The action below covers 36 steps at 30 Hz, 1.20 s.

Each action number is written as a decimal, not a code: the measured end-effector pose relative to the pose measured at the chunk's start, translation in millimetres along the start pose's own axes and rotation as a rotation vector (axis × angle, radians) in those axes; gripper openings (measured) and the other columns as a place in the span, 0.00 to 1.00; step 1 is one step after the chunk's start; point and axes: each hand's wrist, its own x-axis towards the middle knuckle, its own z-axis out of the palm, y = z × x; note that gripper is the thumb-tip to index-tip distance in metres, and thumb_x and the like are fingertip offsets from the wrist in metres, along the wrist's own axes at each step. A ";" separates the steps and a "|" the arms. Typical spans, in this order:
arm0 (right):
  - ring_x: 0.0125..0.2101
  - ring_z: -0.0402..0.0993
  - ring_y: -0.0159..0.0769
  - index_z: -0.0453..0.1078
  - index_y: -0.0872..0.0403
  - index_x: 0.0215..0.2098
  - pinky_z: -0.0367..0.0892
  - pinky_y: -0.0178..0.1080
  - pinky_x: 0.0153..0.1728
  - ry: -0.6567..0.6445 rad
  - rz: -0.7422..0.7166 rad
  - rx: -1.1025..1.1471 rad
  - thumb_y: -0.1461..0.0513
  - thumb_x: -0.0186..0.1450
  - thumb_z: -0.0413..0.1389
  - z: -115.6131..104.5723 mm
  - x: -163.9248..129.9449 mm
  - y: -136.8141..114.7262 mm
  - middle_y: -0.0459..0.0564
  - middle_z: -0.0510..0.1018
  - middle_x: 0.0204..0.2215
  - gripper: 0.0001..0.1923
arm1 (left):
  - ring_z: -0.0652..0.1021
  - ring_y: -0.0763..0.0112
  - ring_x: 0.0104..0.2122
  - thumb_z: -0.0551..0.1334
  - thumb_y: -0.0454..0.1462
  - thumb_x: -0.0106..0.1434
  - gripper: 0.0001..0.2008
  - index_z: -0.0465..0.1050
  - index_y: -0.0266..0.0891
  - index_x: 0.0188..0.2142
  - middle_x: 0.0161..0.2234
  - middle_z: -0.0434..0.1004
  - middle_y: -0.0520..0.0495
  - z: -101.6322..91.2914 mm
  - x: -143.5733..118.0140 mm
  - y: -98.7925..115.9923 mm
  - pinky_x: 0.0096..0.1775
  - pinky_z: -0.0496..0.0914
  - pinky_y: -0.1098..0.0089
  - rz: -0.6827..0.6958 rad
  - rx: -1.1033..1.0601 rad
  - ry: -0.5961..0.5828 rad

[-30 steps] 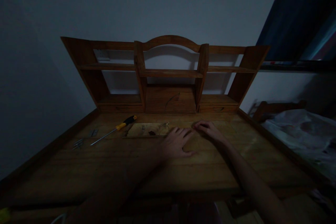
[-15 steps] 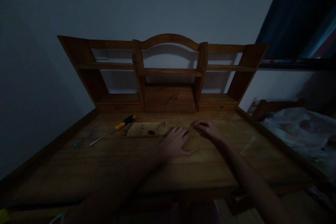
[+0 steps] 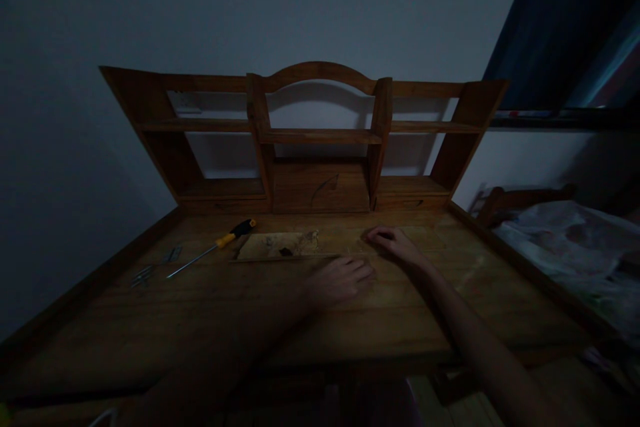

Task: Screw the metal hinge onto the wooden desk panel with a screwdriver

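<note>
My left hand (image 3: 340, 280) lies palm down on the wooden desk top (image 3: 380, 330), its fingers stretched to the right and close together. It is just in front of a pale, stained wooden strip (image 3: 265, 247) with a dark spot and a ragged right end. My right hand (image 3: 395, 242) rests farther back, thumb and fingers pinched together at the desk surface. Whatever may be between those fingertips is too dark and small to make out. To the left lies a screwdriver (image 3: 231, 237) with a black and yellow handle, its shaft pointing toward the near left.
Left of the screwdriver are a small metal hinge-like piece (image 3: 173, 254) and several screw-like metal pieces (image 3: 142, 275). A wooden shelf unit (image 3: 320, 137) stands along the desk's back. Raised edges border both sides. White plastic sheeting (image 3: 555, 240) lies beyond the right edge.
My left hand has drawn back toward me and slightly right, away from the strip's end, and its spread fingers have come together. My right hand keeps its pinch in nearly the same place.
</note>
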 end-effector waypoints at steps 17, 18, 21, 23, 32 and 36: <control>0.39 0.74 0.39 0.78 0.53 0.35 0.66 0.38 0.39 0.002 -0.033 0.010 0.51 0.64 0.55 -0.6 -1.1 0.0 0.50 0.80 0.38 0.16 | 0.76 0.65 0.38 0.51 0.30 0.70 0.18 0.59 0.35 0.59 0.44 0.74 0.42 -4.9 -4.6 0.7 0.33 0.69 0.68 0.028 0.045 -0.099; 0.38 0.74 0.38 0.78 0.53 0.35 0.66 0.38 0.39 -0.001 -0.029 0.010 0.51 0.64 0.55 -0.7 -1.2 -0.2 0.50 0.80 0.38 0.16 | 0.76 0.65 0.37 0.50 0.31 0.71 0.18 0.59 0.34 0.59 0.44 0.74 0.42 -3.6 -4.6 1.6 0.33 0.69 0.68 0.040 0.045 -0.099; 0.38 0.74 0.38 0.78 0.52 0.36 0.67 0.39 0.37 -0.007 -0.002 0.014 0.50 0.64 0.55 -1.1 -0.7 0.5 0.50 0.80 0.38 0.16 | 0.77 0.65 0.37 0.50 0.30 0.70 0.20 0.56 0.33 0.61 0.44 0.74 0.41 1.3 -5.0 2.1 0.33 0.70 0.67 0.037 0.053 -0.084; 0.38 0.75 0.39 0.78 0.52 0.36 0.67 0.39 0.38 -0.011 -0.008 0.020 0.50 0.64 0.55 -1.3 -0.2 0.9 0.51 0.80 0.38 0.16 | 0.77 0.65 0.38 0.49 0.29 0.70 0.21 0.55 0.32 0.62 0.44 0.75 0.41 3.9 -5.4 1.4 0.33 0.70 0.67 0.036 0.055 -0.074; 0.40 0.75 0.42 0.78 0.52 0.36 0.67 0.44 0.45 -0.008 -0.044 0.006 0.50 0.64 0.55 -1.4 2.1 3.8 0.52 0.81 0.39 0.16 | 0.76 0.65 0.40 0.48 0.28 0.70 0.24 0.52 0.33 0.64 0.46 0.74 0.41 3.0 -6.1 1.7 0.32 0.68 0.69 -0.020 0.044 -0.108; 0.41 0.75 0.43 0.78 0.52 0.36 0.66 0.46 0.48 -0.011 -0.051 0.009 0.49 0.64 0.55 -1.4 3.2 7.1 0.52 0.81 0.39 0.17 | 0.76 0.66 0.41 0.49 0.28 0.70 0.25 0.49 0.36 0.65 0.47 0.74 0.42 0.3 -4.7 0.3 0.34 0.69 0.69 -0.057 0.032 -0.136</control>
